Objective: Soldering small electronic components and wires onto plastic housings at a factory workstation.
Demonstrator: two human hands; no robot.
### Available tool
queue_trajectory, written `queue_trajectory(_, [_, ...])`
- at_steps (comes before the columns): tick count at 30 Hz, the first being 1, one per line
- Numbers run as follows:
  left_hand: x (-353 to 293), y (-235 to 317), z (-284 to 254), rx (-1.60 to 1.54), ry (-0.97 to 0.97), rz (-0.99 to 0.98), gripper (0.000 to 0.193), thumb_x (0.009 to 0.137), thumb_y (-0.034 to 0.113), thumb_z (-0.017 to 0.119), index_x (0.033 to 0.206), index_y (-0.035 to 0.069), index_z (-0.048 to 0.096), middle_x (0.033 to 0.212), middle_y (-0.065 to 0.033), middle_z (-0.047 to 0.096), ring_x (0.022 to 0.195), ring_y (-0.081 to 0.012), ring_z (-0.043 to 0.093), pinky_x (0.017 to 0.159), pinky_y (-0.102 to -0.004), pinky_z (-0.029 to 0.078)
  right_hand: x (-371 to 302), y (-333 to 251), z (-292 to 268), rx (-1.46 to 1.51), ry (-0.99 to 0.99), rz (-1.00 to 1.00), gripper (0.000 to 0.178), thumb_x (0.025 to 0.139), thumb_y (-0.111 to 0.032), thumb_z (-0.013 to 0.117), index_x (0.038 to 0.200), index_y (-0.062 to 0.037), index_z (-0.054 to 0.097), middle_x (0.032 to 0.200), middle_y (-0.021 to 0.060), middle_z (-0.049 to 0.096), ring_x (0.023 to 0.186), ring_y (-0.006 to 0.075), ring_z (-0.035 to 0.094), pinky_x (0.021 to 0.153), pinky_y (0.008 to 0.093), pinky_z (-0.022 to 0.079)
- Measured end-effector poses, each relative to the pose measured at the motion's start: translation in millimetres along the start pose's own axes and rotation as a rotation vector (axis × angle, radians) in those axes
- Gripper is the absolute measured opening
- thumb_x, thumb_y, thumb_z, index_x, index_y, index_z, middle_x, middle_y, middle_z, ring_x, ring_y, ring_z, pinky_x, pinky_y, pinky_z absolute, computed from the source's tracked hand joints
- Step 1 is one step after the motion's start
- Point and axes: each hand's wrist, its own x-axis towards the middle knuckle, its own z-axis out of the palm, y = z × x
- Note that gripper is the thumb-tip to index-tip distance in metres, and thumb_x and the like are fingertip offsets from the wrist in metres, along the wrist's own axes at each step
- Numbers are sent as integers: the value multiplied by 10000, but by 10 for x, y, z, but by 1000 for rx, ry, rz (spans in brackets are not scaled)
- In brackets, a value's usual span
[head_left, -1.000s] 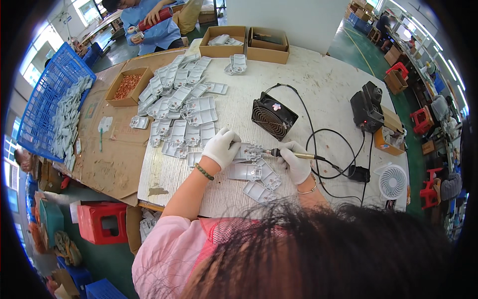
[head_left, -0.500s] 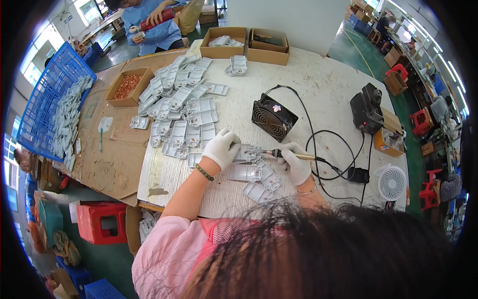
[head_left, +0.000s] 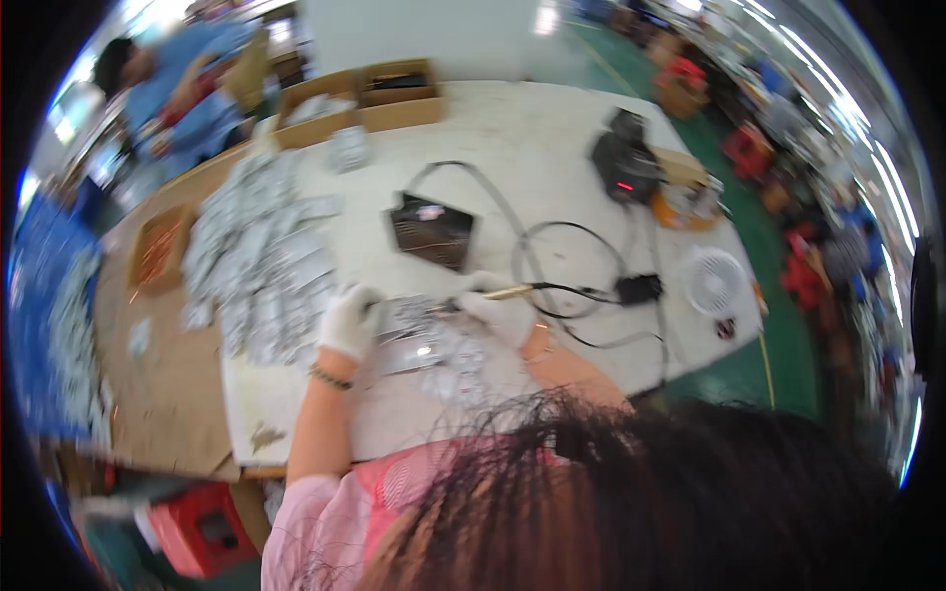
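Observation:
My left hand (head_left: 350, 321), in a white glove, grips the left end of a grey plastic housing (head_left: 404, 317). In my right hand (head_left: 506, 317), also gloved, is a soldering iron (head_left: 508, 293) with a gold-coloured handle. Its tip points left at the housing's right end; motion blur hides whether they touch. Below the held piece lie more grey housings (head_left: 451, 382) on the white table. A large heap of similar housings (head_left: 258, 251) spreads to the left of my left hand.
A black square fan (head_left: 431, 234) stands beyond my hands. The iron's cable loops toward a black soldering station (head_left: 626, 163). A white round fan (head_left: 713, 283) sits at right. Leftward are a box of copper-coloured bits (head_left: 160, 251) and a blue basket (head_left: 44, 325). Another person (head_left: 187, 98) works opposite.
My view has swung, so the table and both hands appear farther left, and the picture is blurred. Both hands keep their holds on the housing and the iron.

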Motion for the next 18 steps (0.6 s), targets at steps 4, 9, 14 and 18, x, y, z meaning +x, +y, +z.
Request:
queue_trajectory(4, [-20, -4, 8, -9, 12, 2, 69, 775, 68, 644, 836, 36, 638, 836, -141, 582, 794, -332, 580, 705, -378, 472, -2, -118, 48, 273, 37, -30, 105, 867, -184, 613, 859, -79, 614, 715, -8, 624, 598, 45, 558, 503, 192, 439])
queue_trajectory(9, [90, -183, -85, 176, 161, 173, 207, 780, 93, 649, 983, 55, 666, 1035, -150, 589, 964, -328, 566, 847, -380, 454, 9, 41, -169, 430, 140, 35, 122, 884, -175, 594, 893, -54, 591, 702, 15, 597, 582, 63, 564, 461, 187, 416])
queue_trajectory(14, [65, -789, -315, 643, 445, -42, 291, 795, 170, 646, 1075, 92, 656, 1155, -133, 571, 1119, -319, 502, 957, -407, 411, 33, 55, -100, 389, 130, 28, 133, 883, -185, 596, 898, -53, 592, 691, 26, 596, 553, 66, 555, 425, 181, 400])
queue_trajectory(18, [51, -752, -415, 686, 296, -267, 247, 796, 209, 660, 1028, 125, 668, 1152, -102, 576, 1116, -304, 500, 954, -412, 409, 3, -2, -97, 406, 116, 28, 125, 885, -179, 588, 902, -56, 595, 688, 27, 598, 544, 60, 547, 427, 181, 406])
